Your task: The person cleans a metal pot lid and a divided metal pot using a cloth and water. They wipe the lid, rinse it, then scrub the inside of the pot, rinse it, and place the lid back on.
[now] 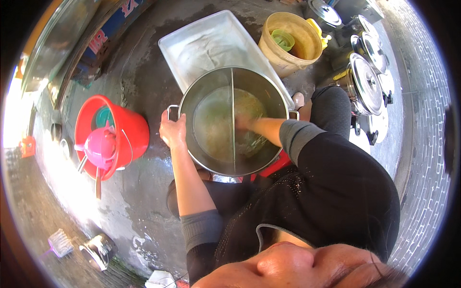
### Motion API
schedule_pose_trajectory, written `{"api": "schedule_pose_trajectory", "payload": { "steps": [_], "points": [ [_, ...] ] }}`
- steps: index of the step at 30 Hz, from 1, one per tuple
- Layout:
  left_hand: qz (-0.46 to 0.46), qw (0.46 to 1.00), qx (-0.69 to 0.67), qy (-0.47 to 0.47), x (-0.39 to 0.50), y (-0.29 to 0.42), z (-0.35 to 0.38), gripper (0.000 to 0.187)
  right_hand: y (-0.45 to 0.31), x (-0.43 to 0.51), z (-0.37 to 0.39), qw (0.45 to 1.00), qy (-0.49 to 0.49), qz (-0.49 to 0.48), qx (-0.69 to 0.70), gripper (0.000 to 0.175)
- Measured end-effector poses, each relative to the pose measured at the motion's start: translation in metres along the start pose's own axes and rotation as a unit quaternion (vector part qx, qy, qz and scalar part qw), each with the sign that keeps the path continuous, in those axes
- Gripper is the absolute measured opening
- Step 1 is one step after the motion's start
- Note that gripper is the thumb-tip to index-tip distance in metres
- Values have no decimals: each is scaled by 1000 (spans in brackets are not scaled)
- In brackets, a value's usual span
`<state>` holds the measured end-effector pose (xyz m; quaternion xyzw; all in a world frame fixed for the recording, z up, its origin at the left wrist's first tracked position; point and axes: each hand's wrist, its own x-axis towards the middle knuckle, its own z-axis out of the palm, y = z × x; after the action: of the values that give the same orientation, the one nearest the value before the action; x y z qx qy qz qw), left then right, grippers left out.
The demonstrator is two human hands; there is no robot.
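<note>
A large round metal pot (212, 140) stands before me, split into two halves by an upright divider (232, 108). My left hand (173, 131) grips it by the left handle, with the thumb at the rim. Inside the right half, my right hand (245, 121) is low near the bottom and blurred by motion. Whether it holds anything is hidden by the blur. Cloudy, greenish-brown liquid (212, 122) appears to cover the bottom on both sides. The right handle (294, 115) sticks out beyond my right forearm.
Behind the pot lies a white plastic tray (209, 39). A yellowish bucket (270, 46) stands at back right, near several lidded metal pots (365, 84). To the left, a red bucket (135, 133) holds a pink plastic colander (99, 147). A brush (61, 243) lies lower left.
</note>
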<state>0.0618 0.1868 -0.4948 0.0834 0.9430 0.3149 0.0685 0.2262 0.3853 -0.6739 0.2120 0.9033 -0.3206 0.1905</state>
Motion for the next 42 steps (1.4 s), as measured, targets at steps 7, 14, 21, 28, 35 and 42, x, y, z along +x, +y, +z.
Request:
{"api": "schedule_pose_trajectory", "payload": {
  "steps": [7, 14, 21, 28, 35, 42],
  "points": [
    [-14, 1000, 10, -21, 1, -8, 3, 62, -11, 14, -119, 933, 77, -129, -328, 38],
    [-36, 999, 17, -15, -2, 2, 4, 64, -23, -112, -148, 749, -431, -55, -501, 66],
    [-36, 999, -3, 3, -6, 6, 4, 62, -34, -125, -32, 854, -498, -151, 9, 59],
    [-10, 1000, -10, -3, 5, 7, 6, 57, 14, 12, -48, 878, -232, -36, -416, 46],
    [6, 1000, 0, 23, 4, -1, 12, 59, 27, 16, -12, 973, 26, 15, -228, 71],
    [-12, 1000, 4, 19, 8, 0, 18, 58, -8, -58, 4, 906, -241, -145, -315, 53]
  ]
}}
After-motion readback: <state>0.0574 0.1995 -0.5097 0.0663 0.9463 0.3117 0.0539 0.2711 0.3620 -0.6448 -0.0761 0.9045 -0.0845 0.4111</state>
